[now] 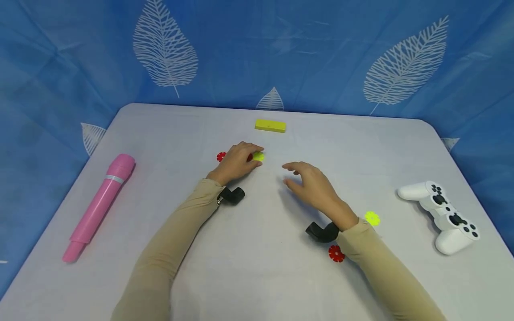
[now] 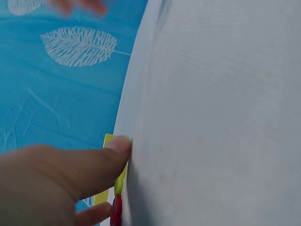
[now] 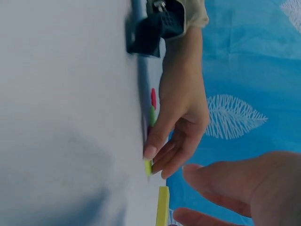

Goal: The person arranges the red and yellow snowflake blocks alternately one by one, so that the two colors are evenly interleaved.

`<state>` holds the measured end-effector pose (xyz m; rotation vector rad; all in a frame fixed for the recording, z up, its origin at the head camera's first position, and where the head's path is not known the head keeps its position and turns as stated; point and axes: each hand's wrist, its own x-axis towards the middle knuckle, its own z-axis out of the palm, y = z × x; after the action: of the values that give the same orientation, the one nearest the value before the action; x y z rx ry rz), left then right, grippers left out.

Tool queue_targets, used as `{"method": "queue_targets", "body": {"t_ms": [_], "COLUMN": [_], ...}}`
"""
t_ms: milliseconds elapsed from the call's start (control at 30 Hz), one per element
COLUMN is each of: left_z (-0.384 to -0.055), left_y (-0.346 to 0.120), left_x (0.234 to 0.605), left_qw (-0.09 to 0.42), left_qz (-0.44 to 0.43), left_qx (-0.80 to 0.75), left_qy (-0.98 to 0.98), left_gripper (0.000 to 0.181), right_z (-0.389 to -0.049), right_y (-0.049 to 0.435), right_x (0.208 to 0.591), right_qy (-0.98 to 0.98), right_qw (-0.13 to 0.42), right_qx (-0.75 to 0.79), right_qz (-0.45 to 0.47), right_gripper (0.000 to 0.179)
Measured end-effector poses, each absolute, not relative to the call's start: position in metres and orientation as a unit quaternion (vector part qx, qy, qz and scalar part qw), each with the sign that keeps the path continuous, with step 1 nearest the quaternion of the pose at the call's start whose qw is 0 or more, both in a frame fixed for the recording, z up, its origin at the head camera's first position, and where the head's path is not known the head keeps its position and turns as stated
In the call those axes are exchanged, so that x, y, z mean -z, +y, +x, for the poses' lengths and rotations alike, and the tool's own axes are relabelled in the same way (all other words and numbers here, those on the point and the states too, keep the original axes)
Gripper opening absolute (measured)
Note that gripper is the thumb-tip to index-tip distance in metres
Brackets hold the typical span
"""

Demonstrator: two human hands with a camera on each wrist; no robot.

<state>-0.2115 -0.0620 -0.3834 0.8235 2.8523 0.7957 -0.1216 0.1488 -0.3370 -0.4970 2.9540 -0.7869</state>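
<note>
My left hand reaches over a row of small flower-shaped discs on the white table. Its thumb and forefinger close on opposite edges of a yellow flower disc at the row's right end. A red flower disc shows at the other end; the hand covers much of the row between. In the right wrist view, a green disc also stands in this row. My right hand hovers to the right, fingers loosely bent and apart, holding nothing. Below its wrist lie another yellow disc and a red disc.
A yellow bar-shaped block lies near the table's back edge. To the left is a pink microphone-shaped object; a white game controller lies at the right. Behind the table hangs a blue leaf-patterned cloth.
</note>
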Motion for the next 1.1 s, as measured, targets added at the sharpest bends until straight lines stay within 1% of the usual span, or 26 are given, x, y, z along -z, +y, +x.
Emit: {"method": "queue_targets", "body": {"t_ms": [200, 333, 500, 600, 867, 967, 1100], "left_z": [-0.211, -0.211, -0.212, -0.212, -0.211, -0.211, -0.211], "left_y": [-0.06, -0.059, -0.058, -0.058, -0.058, -0.06, -0.061], "left_x": [0.386, 0.387, 0.389, 0.39, 0.39, 0.388, 0.389], "left_qw": [0.017, 0.013, 0.01, 0.007, 0.011, 0.011, 0.01], "left_qz": [0.269, 0.268, 0.271, 0.27, 0.271, 0.269, 0.268], "left_qx": [-0.266, -0.268, -0.267, -0.264, -0.248, -0.248, -0.251], "left_qy": [0.926, 0.925, 0.925, 0.926, 0.93, 0.931, 0.93], "left_gripper": [0.037, 0.033, 0.031, 0.03, 0.031, 0.031, 0.03], "right_z": [-0.077, -0.049, -0.021, -0.008, 0.029, 0.037, 0.039], "right_y": [0.176, 0.192, 0.21, 0.219, 0.233, 0.235, 0.235], "right_x": [0.345, 0.347, 0.347, 0.352, 0.374, 0.378, 0.384], "right_qy": [0.951, 0.95, 0.955, 0.957, 0.959, 0.954, 0.95], "right_qw": [-0.004, 0.01, 0.018, 0.003, -0.052, -0.07, -0.082], "right_qx": [0.245, 0.25, 0.237, 0.233, 0.254, 0.271, 0.286], "right_qz": [-0.189, -0.188, -0.176, -0.17, -0.118, -0.104, -0.096], "right_gripper": [0.036, 0.037, 0.044, 0.049, 0.061, 0.066, 0.067]}}
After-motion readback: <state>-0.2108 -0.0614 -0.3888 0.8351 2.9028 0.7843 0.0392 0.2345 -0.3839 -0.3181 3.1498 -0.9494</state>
